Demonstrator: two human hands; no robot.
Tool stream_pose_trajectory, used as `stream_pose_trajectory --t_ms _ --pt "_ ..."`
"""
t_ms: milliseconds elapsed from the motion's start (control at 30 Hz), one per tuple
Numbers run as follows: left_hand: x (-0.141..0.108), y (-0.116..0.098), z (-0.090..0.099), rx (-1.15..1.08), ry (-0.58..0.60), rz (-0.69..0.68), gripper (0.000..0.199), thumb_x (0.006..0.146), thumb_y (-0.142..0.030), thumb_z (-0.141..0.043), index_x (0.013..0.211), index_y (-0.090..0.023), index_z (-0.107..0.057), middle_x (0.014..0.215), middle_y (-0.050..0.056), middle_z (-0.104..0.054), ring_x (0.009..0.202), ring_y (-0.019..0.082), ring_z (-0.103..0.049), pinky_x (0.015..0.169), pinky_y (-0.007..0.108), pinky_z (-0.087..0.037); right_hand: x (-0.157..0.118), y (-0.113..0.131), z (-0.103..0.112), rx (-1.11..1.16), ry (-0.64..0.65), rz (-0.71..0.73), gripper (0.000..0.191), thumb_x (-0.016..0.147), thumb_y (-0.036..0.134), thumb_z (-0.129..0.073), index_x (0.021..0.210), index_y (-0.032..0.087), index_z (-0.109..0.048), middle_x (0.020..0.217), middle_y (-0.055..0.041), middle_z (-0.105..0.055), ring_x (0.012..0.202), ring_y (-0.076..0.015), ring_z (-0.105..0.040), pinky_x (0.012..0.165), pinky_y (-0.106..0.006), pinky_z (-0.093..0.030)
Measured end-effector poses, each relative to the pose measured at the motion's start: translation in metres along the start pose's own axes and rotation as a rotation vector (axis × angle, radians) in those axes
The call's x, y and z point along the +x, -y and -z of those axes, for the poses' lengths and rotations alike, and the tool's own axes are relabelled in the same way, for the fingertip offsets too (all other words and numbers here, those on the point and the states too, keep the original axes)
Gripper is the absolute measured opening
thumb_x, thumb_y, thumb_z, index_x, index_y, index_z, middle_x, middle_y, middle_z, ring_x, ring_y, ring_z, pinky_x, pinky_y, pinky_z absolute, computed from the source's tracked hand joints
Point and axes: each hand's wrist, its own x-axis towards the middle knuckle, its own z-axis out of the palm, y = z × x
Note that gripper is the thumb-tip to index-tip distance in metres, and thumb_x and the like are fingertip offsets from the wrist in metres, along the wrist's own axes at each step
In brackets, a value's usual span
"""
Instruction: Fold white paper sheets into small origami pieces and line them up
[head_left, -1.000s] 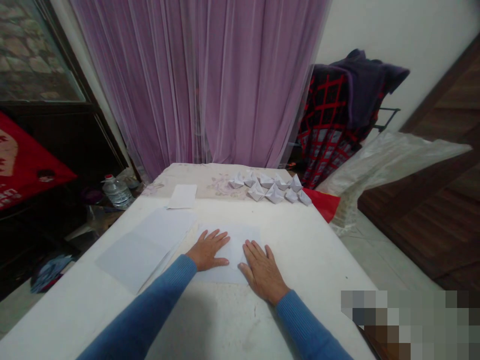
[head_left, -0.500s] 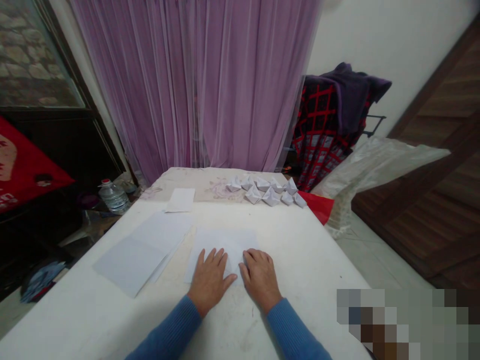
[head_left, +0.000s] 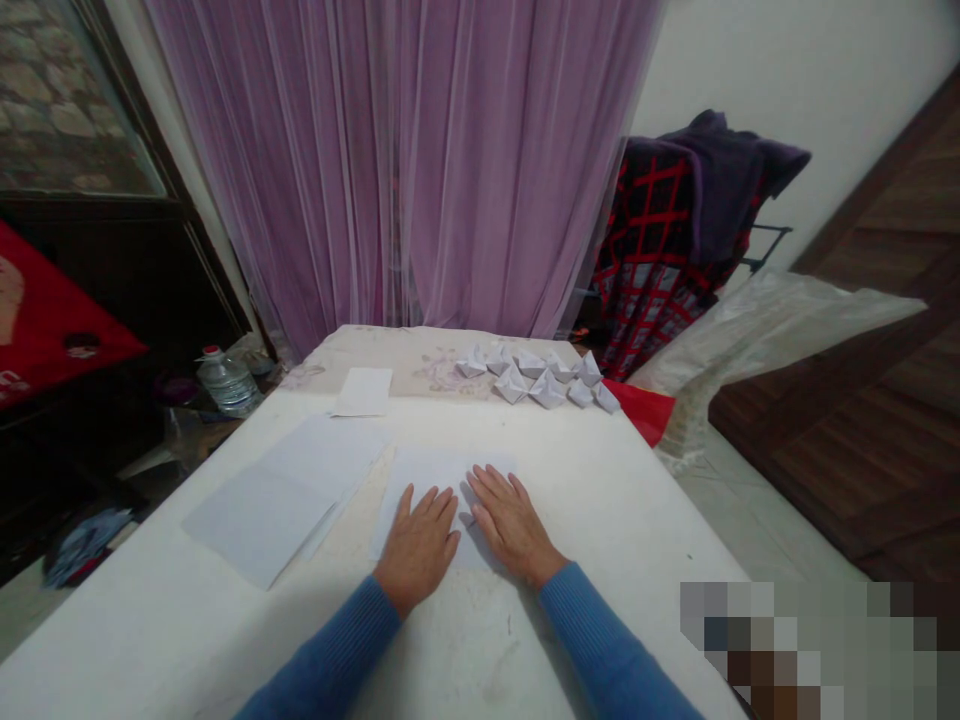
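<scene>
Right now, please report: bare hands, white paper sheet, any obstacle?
Left hand open on white paper sheet. Right hand open over its right part. No obstacle seen; folded white paper boats beyond.

Central paper sheet (head_left: 435, 468) is showing plain white, folded paper shapes (head_left: 547, 391) are showing white, sleeves (head_left: 341, 645) are showing solid blue, table (head_left: 592, 480) is showing white with purple florals beyond, curtain (head_left: 480, 150) is showing purple, draped cloth (head_left: 652, 215) is bearing red grid on black
</scene>
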Motion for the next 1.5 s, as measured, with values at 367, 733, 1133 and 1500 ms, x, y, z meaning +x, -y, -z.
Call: stream_pose_trajectory --t_ms 367,733,1133,1500 --pt "-0.009 0.002 0.005 -0.031 0.06 -0.081 0.049 0.097 -0.049 -0.033 0.14 -0.027 -0.045 0.144 0.005 -0.05 0.135 0.028 -0.041 0.114 0.057 -0.02 0.041 -0.016 -0.007 -0.006 0.292 0.089 0.048 0.101 0.038 -0.023 0.146 0.026 -0.036 0.152 -0.0025 -0.035 0.143 -0.0225 -0.024 0.114 -0.055 -0.02" --pt "-0.035 0.008 0.023 -0.119 0.06 -0.222 0.051 0.095 -0.048 -0.042 0.141 -0.026 -0.044 0.14 0.007 -0.054 0.134 0.028 -0.043 0.116 0.059 -0.014 0.043 -0.018 -0.008 -0.088 0.25 0.098 0.049 0.1 0.039 -0.028 0.146 0.023 -0.036 0.154 -0.0058 -0.032 0.144 -0.0276 -0.021 0.112 -0.059 -0.019" --pt "-0.035 0.02 0.014 -0.069 0.024 -0.219 0.044 0.097 -0.049 -0.038 0.138 -0.036 -0.047 0.144 0.003 -0.049 0.135 0.03 -0.04 0.115 0.065 -0.005 0.026 -0.009 -0.004 -0.136 0.247 0.137 0.048 0.099 0.042 -0.037 0.144 0.027 -0.04 0.156 -0.0121 -0.024 0.144 -0.031 -0.019 0.112 -0.058 -0.019" --pt "-0.031 0.024 0.017 -0.066 0.143 -0.092 0.044 0.093 -0.056 -0.042 0.137 -0.049 -0.043 0.155 0.006 -0.032 0.142 0.038 -0.026 0.108 0.07 -0.015 0.01 -0.003 0.001 -0.102 0.259 0.209 0.048 0.098 0.045 -0.04 0.144 0.033 -0.04 0.156 -0.0115 -0.026 0.145 -0.031 -0.017 0.112 -0.059 -0.017"
